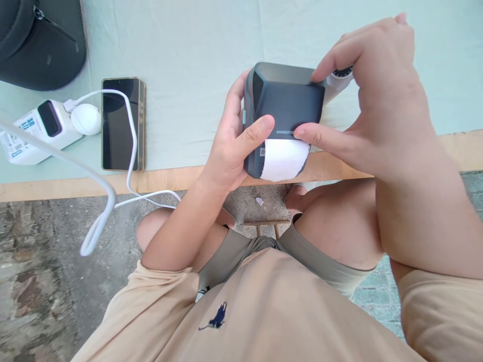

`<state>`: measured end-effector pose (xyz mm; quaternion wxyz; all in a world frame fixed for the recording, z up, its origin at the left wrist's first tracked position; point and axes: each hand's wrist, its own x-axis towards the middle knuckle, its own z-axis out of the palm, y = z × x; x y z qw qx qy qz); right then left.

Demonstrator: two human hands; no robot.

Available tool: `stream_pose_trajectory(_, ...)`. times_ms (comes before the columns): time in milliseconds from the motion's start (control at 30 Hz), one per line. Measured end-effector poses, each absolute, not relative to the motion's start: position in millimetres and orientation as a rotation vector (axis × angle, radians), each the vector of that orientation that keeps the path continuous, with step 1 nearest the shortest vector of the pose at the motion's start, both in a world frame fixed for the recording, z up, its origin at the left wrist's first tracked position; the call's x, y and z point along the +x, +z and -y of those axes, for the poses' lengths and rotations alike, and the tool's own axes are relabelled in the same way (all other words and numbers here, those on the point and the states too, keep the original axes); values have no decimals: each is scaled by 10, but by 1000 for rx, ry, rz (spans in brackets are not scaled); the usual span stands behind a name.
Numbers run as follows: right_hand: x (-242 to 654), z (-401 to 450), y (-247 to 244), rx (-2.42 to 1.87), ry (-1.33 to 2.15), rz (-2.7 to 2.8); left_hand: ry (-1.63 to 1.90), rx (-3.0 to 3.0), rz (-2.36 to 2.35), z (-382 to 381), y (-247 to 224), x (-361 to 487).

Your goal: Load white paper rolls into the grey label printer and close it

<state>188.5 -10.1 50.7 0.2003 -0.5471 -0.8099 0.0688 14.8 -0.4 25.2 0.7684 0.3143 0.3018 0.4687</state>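
Note:
A dark grey label printer (285, 103) marked NIIMBOT is held over the table's front edge. White paper (285, 158) hangs from its near side. My left hand (239, 136) wraps round the printer's left side, thumb on its top face and fingers mostly hidden behind. My right hand (377, 95) touches the printer's right side, thumb near the lettering and a fingertip at the upper right corner, the two spread apart across it. Behind my right hand lies a white object with a dark dial (341, 75), partly hidden.
A phone (121, 123) lies on the table (181, 45) at the left, beside a white power strip (37, 133) with a plug. A white cable (134, 136) loops over the phone and the table edge. A black case (41, 45) stands at the back left.

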Motion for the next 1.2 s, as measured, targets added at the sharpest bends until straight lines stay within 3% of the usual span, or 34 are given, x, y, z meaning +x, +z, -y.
stream_pose_trajectory(267,1849,117,452,-1379,80,2067,1037,723,-654,-46,186,135)
stream_pose_trajectory(1200,1779,221,648,-1452,220,2322,1065,828,-608,-33,152,131)
